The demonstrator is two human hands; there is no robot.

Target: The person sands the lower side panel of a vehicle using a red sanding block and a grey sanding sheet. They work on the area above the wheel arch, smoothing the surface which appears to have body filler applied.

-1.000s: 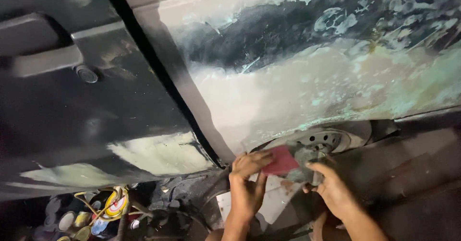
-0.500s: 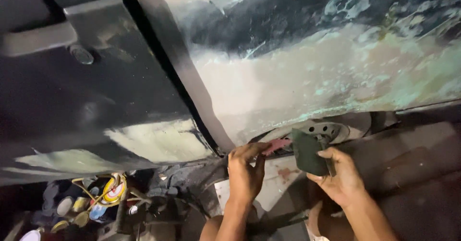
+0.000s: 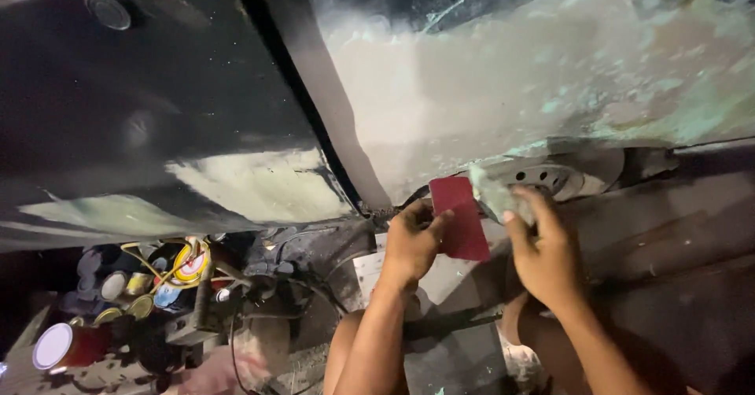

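Note:
My left hand (image 3: 410, 241) grips a flat dark-red rectangular pad (image 3: 462, 218) by its left edge, just below the lower edge of a car body panel (image 3: 511, 88) covered in pale, greenish sanded filler. My right hand (image 3: 543, 249) is closed on a grey-green crumpled sheet (image 3: 494, 194) that touches the pad's right upper edge. Both hands sit close together in front of a metal brake disc (image 3: 550, 176) in the wheel arch. My bare knees show at the bottom.
A black car door (image 3: 157, 104) with pale filler patches (image 3: 259, 186) fills the left. Several paint cans and tins (image 3: 141, 285) and a red can with a white lid (image 3: 63, 346) stand on the ground at lower left. Dark floor lies at right.
The view has shifted down along the car. The red pad, partly hidden half a second ago, is now upright in my left hand, and my right hand has brought the grey-green sheet against it.

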